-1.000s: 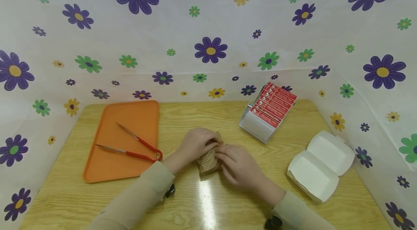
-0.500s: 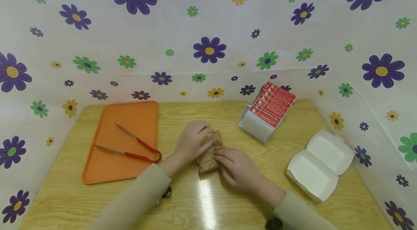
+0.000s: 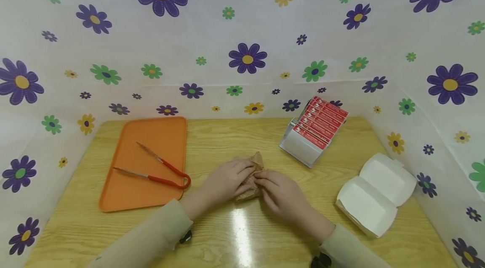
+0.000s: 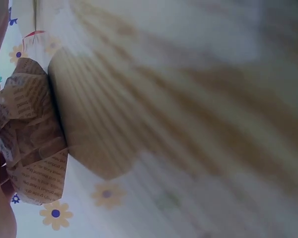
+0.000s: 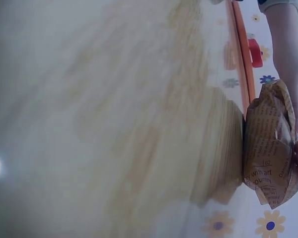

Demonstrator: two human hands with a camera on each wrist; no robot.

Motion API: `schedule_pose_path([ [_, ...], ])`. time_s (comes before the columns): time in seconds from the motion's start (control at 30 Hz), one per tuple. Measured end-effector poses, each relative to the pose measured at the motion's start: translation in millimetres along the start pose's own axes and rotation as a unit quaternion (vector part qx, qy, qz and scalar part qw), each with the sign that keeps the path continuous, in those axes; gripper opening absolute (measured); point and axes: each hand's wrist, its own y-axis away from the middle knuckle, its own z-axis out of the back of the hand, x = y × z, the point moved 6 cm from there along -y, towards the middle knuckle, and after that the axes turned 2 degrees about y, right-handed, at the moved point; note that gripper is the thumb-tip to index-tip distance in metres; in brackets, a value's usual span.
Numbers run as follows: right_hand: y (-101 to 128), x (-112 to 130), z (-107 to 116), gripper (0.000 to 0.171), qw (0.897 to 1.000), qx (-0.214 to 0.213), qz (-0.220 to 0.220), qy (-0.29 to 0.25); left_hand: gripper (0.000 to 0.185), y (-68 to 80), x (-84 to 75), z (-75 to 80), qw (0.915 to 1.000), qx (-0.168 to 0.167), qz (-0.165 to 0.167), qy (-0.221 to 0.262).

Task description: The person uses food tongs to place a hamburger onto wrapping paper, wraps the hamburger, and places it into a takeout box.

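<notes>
A small package wrapped in brown printed paper lies on the table in front of me, its paper folded and creased. My left hand holds it from the left, fingers bent over its top. From the right, my right hand pinches a fold of the paper near the middle. Lettering shows on the wrapping paper in the right wrist view and on the side of the package in the left wrist view. Whatever the paper encloses is hidden. Some fingertips are covered by the folds or the other hand.
Red-handled tongs lie spread on an orange tray at the left. Behind the hands to the right stands a dispenser with red printed labels. An open white clamshell box sits at the right edge. A flower-print sheet encloses the table.
My left hand first lifts its fingers at the package's far end, then comes lower and flatter over the paper. The right hand keeps its pinch at nearly the same spot.
</notes>
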Motion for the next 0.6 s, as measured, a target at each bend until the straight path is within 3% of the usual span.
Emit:
schedule_pose_path([
  [0.1, 0.3, -4.9, 0.7, 0.039, 0.999, 0.004, -0.026, 0.023, 0.055, -1.3, -2.2, -2.4, 0.9996, 0.027, 0.003, -0.001],
  [0.27, 3.0, -13.3, -2.4, 0.048, 0.994, 0.063, -0.074, 0.046, 0.061, -1.0, -4.0, -5.8, 0.9982, 0.057, 0.011, -0.017],
  [0.43, 5.8, -15.6, -5.8, 0.05, 0.992, 0.089, -0.079, 0.039, 0.07, 2.2, -5.4, -10.8, 0.9927, 0.113, 0.026, -0.034],
  [0.6, 7.8, -17.6, -7.0, 0.052, 0.99, 0.104, -0.087, 0.027, 0.077, 8.1, -5.1, -16.4, 0.986, 0.161, 0.043, -0.009],
])
